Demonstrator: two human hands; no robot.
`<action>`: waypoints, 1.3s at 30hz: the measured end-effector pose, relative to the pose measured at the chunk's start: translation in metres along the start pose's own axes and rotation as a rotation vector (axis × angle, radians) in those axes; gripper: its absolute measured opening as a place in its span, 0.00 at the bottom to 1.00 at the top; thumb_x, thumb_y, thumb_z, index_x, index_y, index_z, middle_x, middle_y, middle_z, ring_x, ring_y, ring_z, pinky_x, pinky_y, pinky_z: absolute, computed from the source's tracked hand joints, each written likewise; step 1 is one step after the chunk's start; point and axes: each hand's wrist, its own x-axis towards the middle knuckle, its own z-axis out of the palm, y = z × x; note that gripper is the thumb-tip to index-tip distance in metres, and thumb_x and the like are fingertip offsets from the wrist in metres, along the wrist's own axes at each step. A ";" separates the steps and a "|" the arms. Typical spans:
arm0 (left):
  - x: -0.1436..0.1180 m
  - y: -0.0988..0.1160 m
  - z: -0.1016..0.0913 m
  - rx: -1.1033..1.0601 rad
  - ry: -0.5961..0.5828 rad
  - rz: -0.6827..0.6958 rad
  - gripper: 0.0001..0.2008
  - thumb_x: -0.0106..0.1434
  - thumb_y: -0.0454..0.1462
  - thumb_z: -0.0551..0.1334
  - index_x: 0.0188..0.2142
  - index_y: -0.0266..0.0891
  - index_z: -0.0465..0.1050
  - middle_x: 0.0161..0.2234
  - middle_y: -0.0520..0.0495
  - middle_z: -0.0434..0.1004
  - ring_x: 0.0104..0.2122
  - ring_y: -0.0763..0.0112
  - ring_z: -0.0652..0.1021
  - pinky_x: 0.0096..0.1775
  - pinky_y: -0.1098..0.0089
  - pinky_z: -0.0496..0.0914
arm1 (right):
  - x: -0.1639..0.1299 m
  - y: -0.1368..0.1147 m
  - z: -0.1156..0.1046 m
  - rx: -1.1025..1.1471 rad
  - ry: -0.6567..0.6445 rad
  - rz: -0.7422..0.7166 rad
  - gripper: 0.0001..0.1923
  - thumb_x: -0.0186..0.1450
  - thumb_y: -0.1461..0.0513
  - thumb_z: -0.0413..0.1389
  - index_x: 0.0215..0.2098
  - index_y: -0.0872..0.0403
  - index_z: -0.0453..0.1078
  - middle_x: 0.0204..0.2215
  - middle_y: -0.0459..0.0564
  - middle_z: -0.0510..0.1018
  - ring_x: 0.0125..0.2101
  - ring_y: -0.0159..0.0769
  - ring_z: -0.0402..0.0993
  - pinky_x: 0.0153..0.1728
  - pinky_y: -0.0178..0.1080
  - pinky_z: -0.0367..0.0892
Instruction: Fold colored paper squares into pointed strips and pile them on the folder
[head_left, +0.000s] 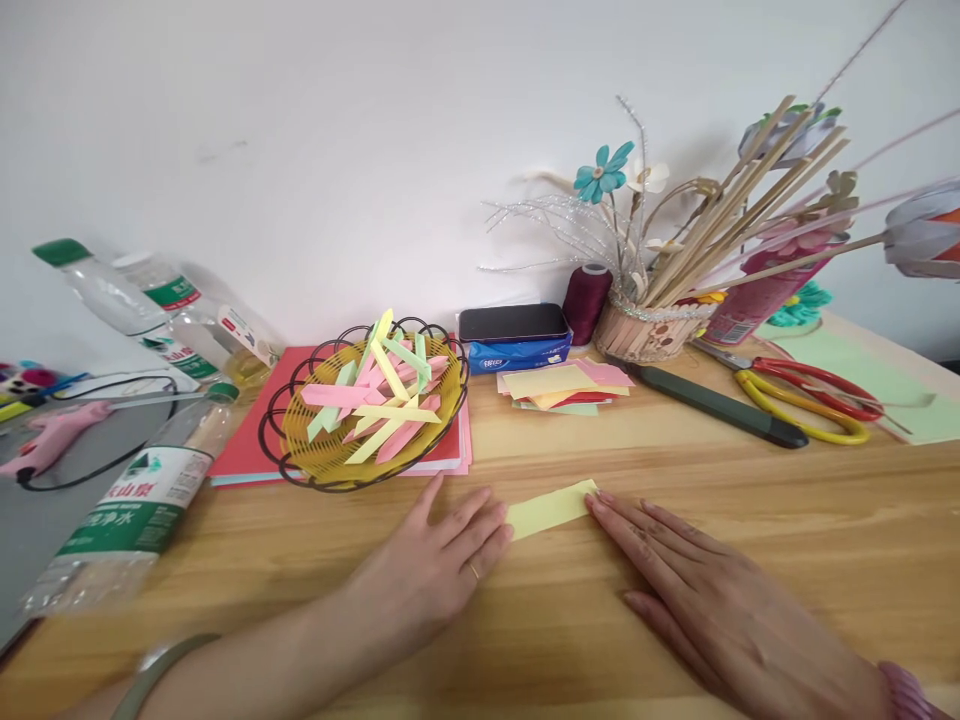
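A small yellow paper strip (550,509) lies on the wooden table (525,640) between my two hands, slightly slanted. My left hand (442,550) rests flat with its fingers stretched out, the fingertips touching the strip's left end. On the strip's right end lie the fingertips of my right hand (697,580), which is also flat and spread. Behind my left hand stands a yellow woven basket (300,455) with several folded paper strips (390,390) in pink, yellow and green. A stack of coloured paper pieces (559,382) sits behind the yellow strip.
A phone (514,322) lies on a blue tissue pack (517,354) beside a purple thread spool (586,303). Right of them are a flower basket (641,333), a dark green cutter (712,404) and scissors (806,395). Leftward are plastic bottles (139,510) and a pink glue gun (56,437).
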 end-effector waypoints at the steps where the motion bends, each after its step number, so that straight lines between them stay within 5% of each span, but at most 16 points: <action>1: 0.000 0.000 0.000 -0.001 -0.011 -0.002 0.17 0.69 0.36 0.47 0.56 0.37 0.59 0.57 0.47 0.62 0.58 0.60 0.58 0.58 0.49 0.39 | 0.000 0.000 0.000 0.004 0.004 0.005 0.30 0.66 0.62 0.45 0.63 0.63 0.42 0.56 0.58 0.62 0.54 0.39 0.62 0.48 0.44 0.67; 6: -0.002 -0.005 -0.005 -0.030 -0.079 0.028 0.19 0.68 0.36 0.48 0.58 0.38 0.55 0.59 0.45 0.57 0.59 0.53 0.55 0.56 0.49 0.47 | -0.001 0.000 -0.001 -0.044 0.019 0.004 0.31 0.65 0.61 0.46 0.63 0.63 0.43 0.57 0.59 0.61 0.56 0.42 0.59 0.51 0.49 0.63; 12: -0.006 -0.012 -0.009 -0.104 -0.114 0.024 0.21 0.67 0.35 0.50 0.59 0.44 0.54 0.61 0.47 0.54 0.61 0.55 0.51 0.57 0.53 0.50 | -0.003 0.000 -0.003 -0.081 0.096 0.068 0.33 0.64 0.57 0.47 0.63 0.63 0.44 0.56 0.62 0.63 0.55 0.45 0.60 0.52 0.52 0.60; 16: -0.003 -0.019 -0.006 -0.202 0.015 0.032 0.17 0.67 0.35 0.51 0.54 0.48 0.62 0.56 0.51 0.63 0.59 0.61 0.57 0.56 0.57 0.55 | -0.004 0.001 -0.004 -0.096 0.142 0.061 0.33 0.63 0.55 0.49 0.61 0.65 0.49 0.53 0.64 0.66 0.52 0.46 0.64 0.49 0.51 0.64; 21: 0.017 -0.016 -0.014 -0.365 0.319 -0.034 0.15 0.65 0.30 0.48 0.46 0.37 0.70 0.44 0.48 0.76 0.47 0.70 0.71 0.50 0.67 0.65 | 0.004 0.008 -0.009 -0.096 0.161 0.012 0.17 0.66 0.64 0.44 0.50 0.60 0.65 0.44 0.56 0.76 0.42 0.41 0.73 0.40 0.43 0.70; 23: 0.029 -0.011 -0.017 -0.363 0.343 -0.093 0.14 0.65 0.31 0.49 0.45 0.36 0.70 0.41 0.47 0.77 0.44 0.71 0.73 0.48 0.69 0.67 | 0.011 0.014 -0.012 -0.076 0.159 -0.049 0.17 0.66 0.69 0.40 0.47 0.60 0.66 0.39 0.56 0.77 0.39 0.39 0.74 0.37 0.41 0.71; 26: 0.046 -0.005 -0.013 -0.324 0.264 -0.142 0.15 0.66 0.38 0.52 0.48 0.34 0.68 0.42 0.43 0.76 0.44 0.65 0.74 0.46 0.64 0.70 | 0.022 0.024 -0.013 0.016 0.180 -0.128 0.18 0.65 0.71 0.40 0.46 0.61 0.67 0.32 0.56 0.77 0.34 0.39 0.74 0.33 0.41 0.72; 29: 0.059 -0.006 -0.004 -0.522 0.175 -0.243 0.15 0.63 0.36 0.55 0.48 0.33 0.69 0.42 0.39 0.76 0.44 0.61 0.74 0.45 0.58 0.70 | 0.029 0.030 -0.011 0.116 0.185 -0.141 0.17 0.66 0.70 0.40 0.44 0.60 0.68 0.31 0.55 0.77 0.33 0.38 0.73 0.32 0.40 0.71; 33: 0.068 -0.013 -0.002 -0.854 0.195 -0.426 0.12 0.62 0.32 0.54 0.41 0.34 0.75 0.39 0.41 0.78 0.38 0.64 0.77 0.44 0.62 0.70 | 0.034 0.030 -0.011 0.246 0.219 0.017 0.14 0.67 0.67 0.42 0.42 0.56 0.68 0.28 0.51 0.75 0.30 0.35 0.72 0.30 0.38 0.70; 39: 0.070 -0.019 -0.009 -1.236 0.203 -0.668 0.14 0.60 0.33 0.57 0.45 0.31 0.73 0.33 0.44 0.80 0.29 0.69 0.78 0.30 0.75 0.72 | 0.037 0.031 -0.016 0.435 0.254 0.323 0.11 0.67 0.60 0.46 0.44 0.54 0.66 0.28 0.47 0.75 0.28 0.31 0.73 0.28 0.33 0.70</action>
